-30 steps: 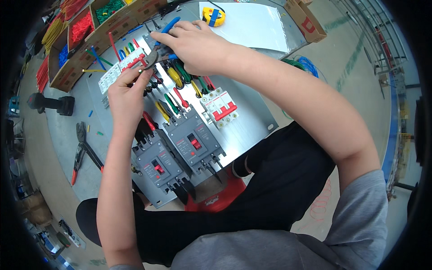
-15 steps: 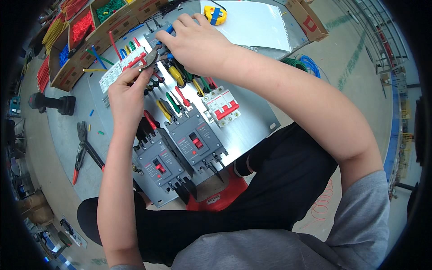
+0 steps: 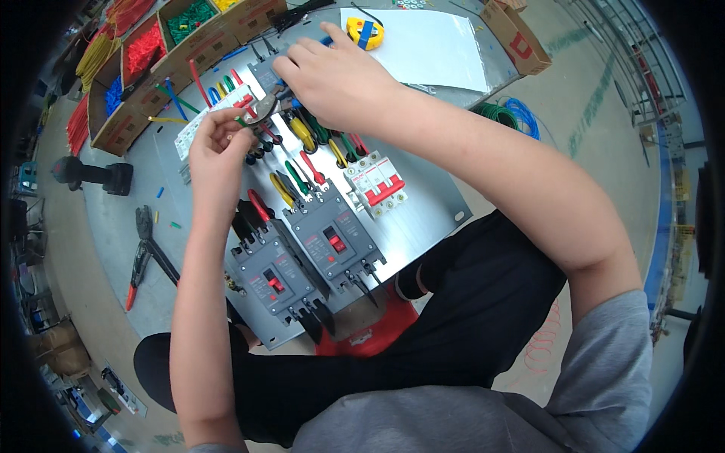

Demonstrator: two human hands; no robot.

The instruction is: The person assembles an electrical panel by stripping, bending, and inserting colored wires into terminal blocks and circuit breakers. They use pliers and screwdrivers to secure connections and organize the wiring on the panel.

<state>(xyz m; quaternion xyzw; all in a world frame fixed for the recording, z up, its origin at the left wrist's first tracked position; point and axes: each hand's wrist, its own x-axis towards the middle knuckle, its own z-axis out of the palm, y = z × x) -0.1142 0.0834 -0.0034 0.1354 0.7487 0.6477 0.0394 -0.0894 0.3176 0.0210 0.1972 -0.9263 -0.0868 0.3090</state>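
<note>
My right hand (image 3: 328,79) is closed around a pair of pliers (image 3: 264,110) with dark metal jaws and blue handles, over the far part of a metal mounting plate (image 3: 423,204). Its jaws point at my left hand (image 3: 220,143), whose thumb and fingers are bent together. A small green piece (image 3: 240,121) shows at those fingertips, beside the jaws; whether it is a wire end or a sleeve I cannot tell. Beneath the hands, a row of white breakers (image 3: 198,132) and several coloured wires (image 3: 302,132) are partly hidden. Two large grey breakers (image 3: 332,234) sit nearer me.
A white breaker with red levers (image 3: 377,183) sits right on the plate. Long-handled crimpers (image 3: 147,245) and a black cordless tool (image 3: 94,175) lie left. Cardboard bins (image 3: 143,57) of coloured sleeves stand far left. A yellow tape measure (image 3: 365,34) rests near a white sheet (image 3: 430,49).
My left hand has drawn slightly back from the pliers, and the green piece now shows at its fingertips. The pliers have shifted slightly right. The whole view has moved a little.
</note>
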